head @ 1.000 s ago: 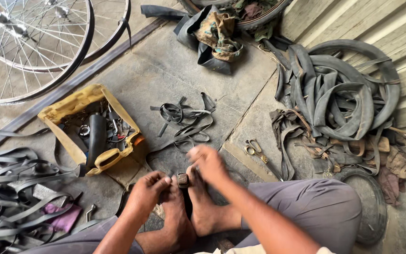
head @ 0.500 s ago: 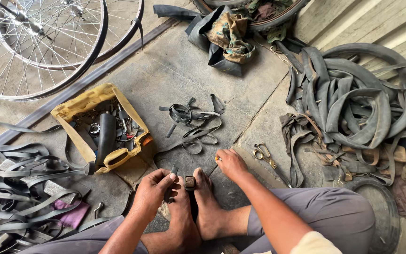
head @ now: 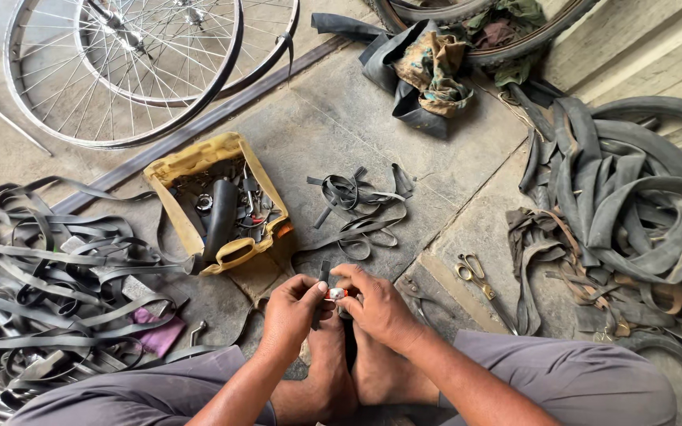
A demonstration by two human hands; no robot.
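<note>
Fingertips of both our hands meet on a small pale object with a red mark point(head: 336, 293), held just above our bare feet point(head: 349, 359). Our left hand point(head: 294, 312) is curled nearly closed, thumb and forefinger pinching the little piece from its side; our right hand point(head: 376, 306) is likewise bent in, its fingers closing on the same piece from the other side. A narrow black rubber strip point(head: 324, 274) stands up between the hands; whether it joins the small piece we cannot tell. We judge the piece light and hard, too small for more than a fingertip pinch, and easy to drop; the strip looks soft and limp, best held close to the pinch so it does not flop. Just beyond the hands on the concrete floor point(head: 333, 134) lie loose rubber offcuts point(head: 357, 207) and a yellow tray point(head: 199, 162) of small parts. Scissors point(head: 474, 272) lie near on the right, with a heap of old inner tubes point(head: 633, 205) farther off. Cut rubber bands point(head: 49, 276) pile up on the left, and bicycle wheels point(head: 128, 63) rest at the far side.
</note>
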